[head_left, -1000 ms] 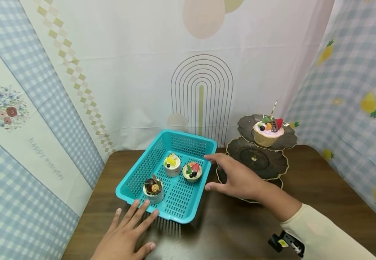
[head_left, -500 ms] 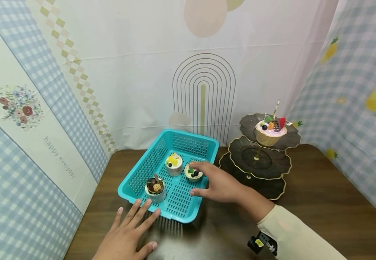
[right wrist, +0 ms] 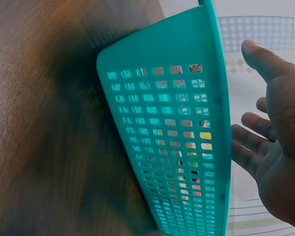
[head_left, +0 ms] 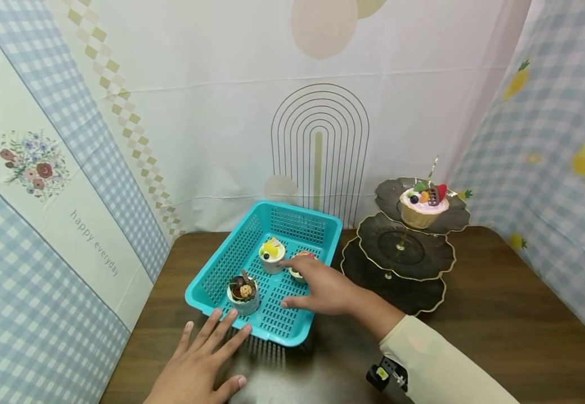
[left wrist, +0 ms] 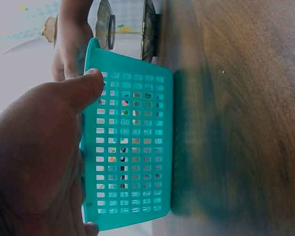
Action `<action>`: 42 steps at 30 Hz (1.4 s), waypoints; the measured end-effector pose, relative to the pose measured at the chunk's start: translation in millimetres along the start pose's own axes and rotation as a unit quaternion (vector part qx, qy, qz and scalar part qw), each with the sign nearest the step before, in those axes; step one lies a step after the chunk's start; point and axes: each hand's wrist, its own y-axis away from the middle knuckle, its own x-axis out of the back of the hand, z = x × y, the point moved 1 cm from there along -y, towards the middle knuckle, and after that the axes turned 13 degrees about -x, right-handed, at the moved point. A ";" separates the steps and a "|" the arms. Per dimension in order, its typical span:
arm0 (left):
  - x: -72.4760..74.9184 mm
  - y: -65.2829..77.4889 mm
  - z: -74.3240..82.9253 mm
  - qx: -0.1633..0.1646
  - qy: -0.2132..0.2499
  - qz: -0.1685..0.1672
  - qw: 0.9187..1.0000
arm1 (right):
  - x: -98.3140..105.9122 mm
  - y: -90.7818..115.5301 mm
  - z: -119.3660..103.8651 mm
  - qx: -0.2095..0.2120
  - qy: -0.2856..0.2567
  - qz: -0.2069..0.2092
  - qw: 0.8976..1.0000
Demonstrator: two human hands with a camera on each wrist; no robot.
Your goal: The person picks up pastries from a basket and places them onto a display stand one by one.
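From a distance, I have the right hand [head_left: 328,289] over a turquoise basket [head_left: 297,211] on the counter [head_left: 474,314], fingers and thumb parted above a partly hidden cupcake [head_left: 296,275]. A yellow-topped cupcake [head_left: 272,259] and chocolate-topped cupcake [head_left: 243,295] stand inside; my left hand [head_left: 196,359] spreads its fingers at the near rim.

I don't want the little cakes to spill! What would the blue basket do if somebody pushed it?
The basket would probably slide rather than tip, because it sits low and wide on a smooth-looking table. It looks light but fairly stiff: thin, straight walls full of holes. The chocolate-topped cake might wobble, standing upright with bare basket floor beside it.
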 end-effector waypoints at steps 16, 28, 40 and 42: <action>1.3 -1.0 0.1 0.002 0.002 -0.008 1.000 | -23.5 -22.7 -15.3 -0.031 0.082 -0.023 0.996; 1.0 -1.3 0.3 0.000 -0.002 -0.011 1.000 | -40.8 -40.4 -19.5 -0.063 0.122 -0.043 0.990; -0.9 -0.5 -1.5 0.000 0.010 -0.008 1.000 | -51.0 -53.6 -28.7 -0.090 0.161 -0.054 0.981; -1.5 -0.6 -1.5 -0.001 0.013 -0.008 1.000 | -53.6 -56.1 -29.6 -0.096 0.170 -0.055 0.979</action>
